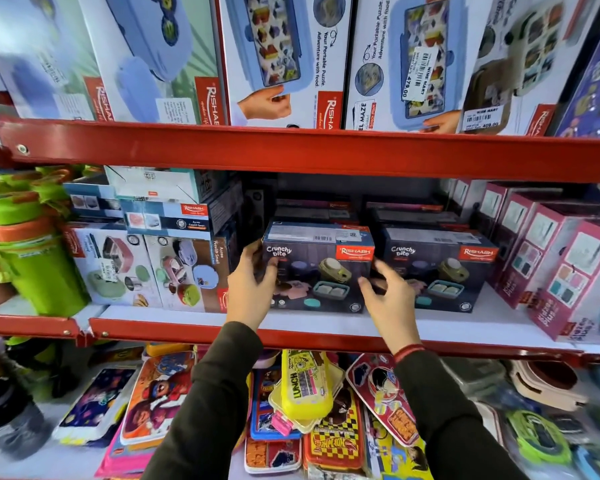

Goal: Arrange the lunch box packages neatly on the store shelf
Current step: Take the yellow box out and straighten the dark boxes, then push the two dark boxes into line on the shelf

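Observation:
A dark "Crunchy bite" lunch box package (317, 268) stands on the middle shelf (326, 323), front face toward me. My left hand (252, 289) is wrapped around its left edge, fingers on the front. My right hand (387, 294) hovers at its right edge with fingers spread, slightly blurred, in the gap beside a second identical package (437, 271). More dark boxes are stacked behind both.
White lunch box packages (146, 268) sit to the left, pink boxes (555, 261) to the right, green containers (25, 251) at far left. Large blue-print boxes (284, 57) fill the upper shelf. Colourful flat lunch boxes (302, 386) lie on the lower shelf.

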A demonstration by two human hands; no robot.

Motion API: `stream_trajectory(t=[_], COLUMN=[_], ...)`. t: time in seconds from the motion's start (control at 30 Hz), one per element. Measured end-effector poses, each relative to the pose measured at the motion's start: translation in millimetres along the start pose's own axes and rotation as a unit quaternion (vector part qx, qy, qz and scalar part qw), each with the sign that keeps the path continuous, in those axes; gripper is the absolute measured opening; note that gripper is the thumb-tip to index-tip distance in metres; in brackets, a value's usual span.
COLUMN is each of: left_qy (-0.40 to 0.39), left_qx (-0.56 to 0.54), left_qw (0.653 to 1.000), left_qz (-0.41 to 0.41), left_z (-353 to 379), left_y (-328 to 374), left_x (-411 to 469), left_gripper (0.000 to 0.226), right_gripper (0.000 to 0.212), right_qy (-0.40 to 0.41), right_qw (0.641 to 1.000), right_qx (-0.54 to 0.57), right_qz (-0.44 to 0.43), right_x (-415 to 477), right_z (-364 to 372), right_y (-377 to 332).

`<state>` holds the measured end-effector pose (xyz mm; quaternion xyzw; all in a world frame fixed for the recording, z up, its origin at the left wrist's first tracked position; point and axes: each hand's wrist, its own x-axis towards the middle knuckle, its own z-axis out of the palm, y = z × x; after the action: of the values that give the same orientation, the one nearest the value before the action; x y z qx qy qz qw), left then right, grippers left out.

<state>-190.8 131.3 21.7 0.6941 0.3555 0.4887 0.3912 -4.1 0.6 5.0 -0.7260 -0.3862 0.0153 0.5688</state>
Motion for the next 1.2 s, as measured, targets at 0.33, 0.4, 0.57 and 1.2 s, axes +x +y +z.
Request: stream_trajectory(t=[0.33, 0.4, 0.57, 1.2], left_qy=[-0.063, -0.057, -0.079, -0.065], left_qx=[-0.021, -0.051, -0.126, -0.134], left_qw=[0.998, 0.997, 0.987, 0.987], left_qz=[-0.015, -0.017, -0.064, -0.055], left_z=[2.9, 4.2, 5.0, -24.3], left_y=[-6.1, -4.6, 2.1, -7.7], left_x=[-1.8, -5.1, -13.9, -58.9], left_gripper=[0.058, 0.06, 0.055, 0.089], right_gripper=[0.061, 0.061, 0.057, 0.048], right_qy=[-0.062, -0.062, -0.063, -0.042], right_qw=[0.997, 0.997, 0.991, 0.979], right_qx=[-0.006, 0.017, 0.1, 0.192], right_qz=[0.043, 0.047, 0.063, 0.046], right_x=[-2.7, -7.1, -18.9, -69.6], right_z=[2.8, 1.8, -0.7, -26.1], right_y=[4.5, 2.3, -6.2, -7.8])
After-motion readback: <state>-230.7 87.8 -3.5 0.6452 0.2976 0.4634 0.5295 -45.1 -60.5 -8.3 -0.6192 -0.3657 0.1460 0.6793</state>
